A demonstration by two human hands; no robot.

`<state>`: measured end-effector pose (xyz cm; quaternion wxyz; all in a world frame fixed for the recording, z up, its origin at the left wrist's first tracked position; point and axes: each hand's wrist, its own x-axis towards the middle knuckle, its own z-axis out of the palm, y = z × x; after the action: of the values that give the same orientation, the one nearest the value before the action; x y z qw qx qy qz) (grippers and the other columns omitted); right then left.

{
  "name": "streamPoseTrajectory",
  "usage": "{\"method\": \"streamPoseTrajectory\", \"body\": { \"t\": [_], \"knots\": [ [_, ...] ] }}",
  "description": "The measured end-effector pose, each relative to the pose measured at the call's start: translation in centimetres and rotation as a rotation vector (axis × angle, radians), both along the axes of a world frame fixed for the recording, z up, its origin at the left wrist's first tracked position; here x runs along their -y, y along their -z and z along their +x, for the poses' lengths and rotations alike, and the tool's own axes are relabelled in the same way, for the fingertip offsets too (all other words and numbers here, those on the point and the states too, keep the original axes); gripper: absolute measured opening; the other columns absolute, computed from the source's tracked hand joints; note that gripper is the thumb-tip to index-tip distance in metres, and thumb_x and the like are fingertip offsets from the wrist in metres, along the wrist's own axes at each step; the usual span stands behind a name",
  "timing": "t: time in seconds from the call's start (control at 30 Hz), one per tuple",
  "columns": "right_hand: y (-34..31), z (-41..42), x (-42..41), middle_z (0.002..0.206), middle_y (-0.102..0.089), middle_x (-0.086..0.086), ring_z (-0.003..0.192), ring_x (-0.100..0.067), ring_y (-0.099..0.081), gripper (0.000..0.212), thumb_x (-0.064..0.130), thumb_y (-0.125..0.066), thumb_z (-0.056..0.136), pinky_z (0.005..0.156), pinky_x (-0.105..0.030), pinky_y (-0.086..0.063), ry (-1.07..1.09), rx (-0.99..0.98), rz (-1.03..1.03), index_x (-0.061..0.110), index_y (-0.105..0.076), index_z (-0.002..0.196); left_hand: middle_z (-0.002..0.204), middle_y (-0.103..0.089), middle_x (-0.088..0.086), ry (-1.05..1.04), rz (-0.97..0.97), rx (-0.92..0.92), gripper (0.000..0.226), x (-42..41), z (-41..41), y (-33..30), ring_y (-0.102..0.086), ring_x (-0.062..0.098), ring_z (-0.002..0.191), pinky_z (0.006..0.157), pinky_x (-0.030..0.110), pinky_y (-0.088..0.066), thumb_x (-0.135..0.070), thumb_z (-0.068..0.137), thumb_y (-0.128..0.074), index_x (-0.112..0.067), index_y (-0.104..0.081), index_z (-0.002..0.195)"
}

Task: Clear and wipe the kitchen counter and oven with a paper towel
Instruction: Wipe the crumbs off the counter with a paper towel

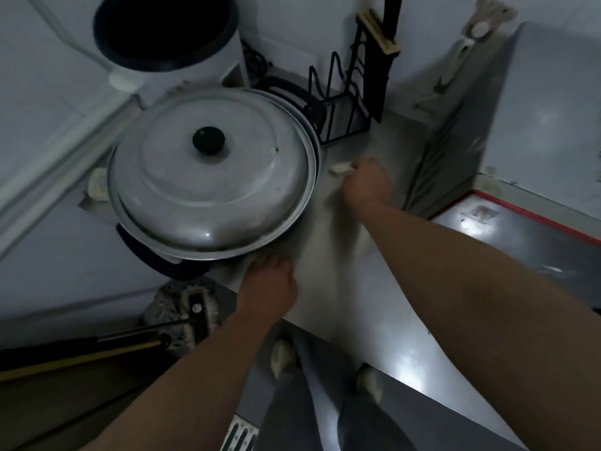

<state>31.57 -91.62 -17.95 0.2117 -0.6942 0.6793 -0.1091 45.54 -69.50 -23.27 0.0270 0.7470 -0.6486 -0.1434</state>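
Pinching a small wad of paper towel [340, 169] in its curled fingers [356, 167], the right hand [367, 183] presses it to the steel worktop [374, 288] just beside the rim of the big lidded pan [211, 190], with the black wire rack [338, 102] beyond the fingertips. The left hand [268, 284] rests at the worktop's near edge just under the pan, its fingers bent down and holding nothing that shows. To wipe well, the person would probably do best keeping the wad flat under the fingers and sweeping toward the body, since the pan still covers much of the surface.
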Motion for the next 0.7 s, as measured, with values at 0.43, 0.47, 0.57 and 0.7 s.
{"method": "streamPoseTrajectory", "body": {
  "t": [0.43, 0.47, 0.57, 0.7],
  "knots": [
    [8.7, 1.8, -8.0, 0.105, -0.059, -0.009, 0.097, -0.033, -0.050, 0.031, 0.021, -0.065, 0.070, 0.075, -0.038, -0.039, -0.387, -0.058, -0.171, 0.017, -0.067, 0.101, 0.160, -0.028, 0.015, 0.024, -0.034, 0.118, 0.067, -1.6, 2.5, 7.8, -0.028, 0.041, 0.144, 0.115, 0.059, -0.021, -0.049, 0.092, -0.036, -0.020, -0.034, 0.153],
    [8.7, 1.1, -9.8, 0.105, -0.060, -0.008, 0.097, -0.033, -0.051, 0.034, 0.020, -0.066, 0.067, 0.076, -0.038, -0.041, -0.454, -0.041, -0.160, 0.017, -0.067, 0.101, 0.161, -0.026, 0.015, 0.026, -0.021, 0.118, 0.069, -1.6, 2.4, 7.8, -0.026, 0.041, 0.144, 0.116, 0.059, -0.020, -0.051, 0.092, -0.035, -0.021, -0.030, 0.154],
    [8.8, -2.6, -14.6, 0.107, -0.062, -0.008, 0.099, -0.033, -0.054, 0.038, 0.020, -0.070, 0.063, 0.080, -0.039, -0.044, -0.625, -0.048, -0.143, 0.016, -0.068, 0.101, 0.162, -0.023, 0.013, 0.006, 0.028, 0.136, 0.072, -1.3, 2.0, 7.3, -0.024, 0.040, 0.145, 0.116, 0.058, -0.019, -0.054, 0.092, -0.031, -0.025, -0.020, 0.157],
    [8.1, -7.1, -18.0, 0.104, -0.063, -0.005, 0.096, -0.031, -0.057, 0.032, 0.030, -0.058, 0.069, 0.077, -0.037, -0.045, -0.693, -0.035, -0.092, 0.017, -0.068, 0.096, 0.164, -0.020, 0.010, -0.012, 0.082, 0.148, 0.071, -1.3, 2.0, 6.5, -0.022, 0.038, 0.146, 0.115, 0.057, -0.020, -0.057, 0.093, -0.029, -0.028, -0.017, 0.157]
  ]
}}
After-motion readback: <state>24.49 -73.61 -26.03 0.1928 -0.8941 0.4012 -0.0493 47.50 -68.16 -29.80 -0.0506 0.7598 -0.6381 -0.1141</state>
